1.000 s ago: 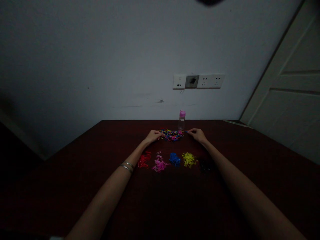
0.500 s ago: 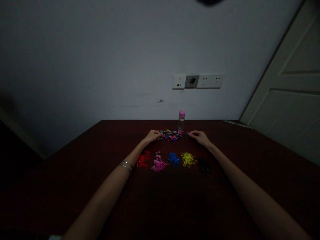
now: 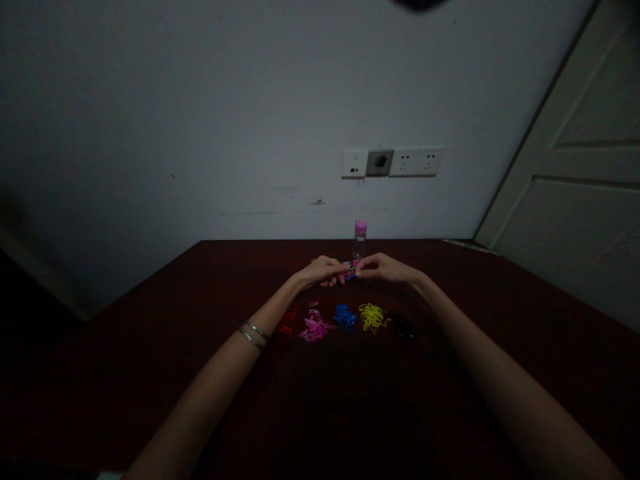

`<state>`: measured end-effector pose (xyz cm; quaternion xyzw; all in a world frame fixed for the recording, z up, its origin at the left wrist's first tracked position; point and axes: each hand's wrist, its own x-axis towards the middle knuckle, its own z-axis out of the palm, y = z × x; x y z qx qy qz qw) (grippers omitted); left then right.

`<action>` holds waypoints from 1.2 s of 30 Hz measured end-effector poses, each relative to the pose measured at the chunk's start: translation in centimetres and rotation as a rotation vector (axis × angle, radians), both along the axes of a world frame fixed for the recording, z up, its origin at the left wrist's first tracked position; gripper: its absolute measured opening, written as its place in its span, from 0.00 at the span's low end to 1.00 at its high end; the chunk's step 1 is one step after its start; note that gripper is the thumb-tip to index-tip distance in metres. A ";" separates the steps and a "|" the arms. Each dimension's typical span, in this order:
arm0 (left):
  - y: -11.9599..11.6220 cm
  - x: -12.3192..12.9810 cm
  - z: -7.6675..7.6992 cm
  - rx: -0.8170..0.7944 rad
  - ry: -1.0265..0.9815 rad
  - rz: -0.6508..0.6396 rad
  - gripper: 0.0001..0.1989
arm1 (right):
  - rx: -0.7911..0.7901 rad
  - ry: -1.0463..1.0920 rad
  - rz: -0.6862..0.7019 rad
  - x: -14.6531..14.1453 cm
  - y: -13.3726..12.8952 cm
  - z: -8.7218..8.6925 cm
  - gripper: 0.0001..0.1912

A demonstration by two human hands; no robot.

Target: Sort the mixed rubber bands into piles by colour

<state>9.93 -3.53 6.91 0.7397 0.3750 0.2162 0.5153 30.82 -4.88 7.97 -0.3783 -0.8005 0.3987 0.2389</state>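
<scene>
Reaching into the mixed pile of loops (image 3: 352,273) just in front of the bottle (image 3: 359,243), with left hand (image 3: 325,270) and right hand (image 3: 383,268) almost meeting, fingertips gathered, likely for handling such small pieces; cannot tell whether pinching any. Nearer than the bottle on the worktop (image 3: 350,407), apparently heaped separately to keep colours apart, with red loops (image 3: 286,325), pink loops (image 3: 315,328) and blue loops (image 3: 345,318) leftward, yellow loops (image 3: 373,318) and black loops (image 3: 404,327) rightward.
</scene>
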 end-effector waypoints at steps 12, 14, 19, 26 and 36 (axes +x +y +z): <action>-0.1 -0.1 0.3 -0.028 -0.037 -0.034 0.15 | 0.011 -0.184 0.086 -1.3 -1.3 1.3 0.12; 0.0 -0.3 0.5 -0.015 -0.054 0.003 0.15 | -0.038 -0.247 0.126 -1.4 -1.4 1.1 0.11; 0.5 -0.9 0.6 0.007 -0.060 0.087 0.16 | -0.146 -0.320 0.208 -2.0 -1.4 0.2 0.12; 0.2 -1.0 0.8 0.005 -0.037 0.047 0.16 | -0.137 -0.344 0.226 -3.1 -1.5 -1.4 0.10; -0.6 -1.2 3.2 0.219 0.106 -0.007 0.16 | -0.103 -0.261 0.169 -2.3 -1.2 -0.9 0.12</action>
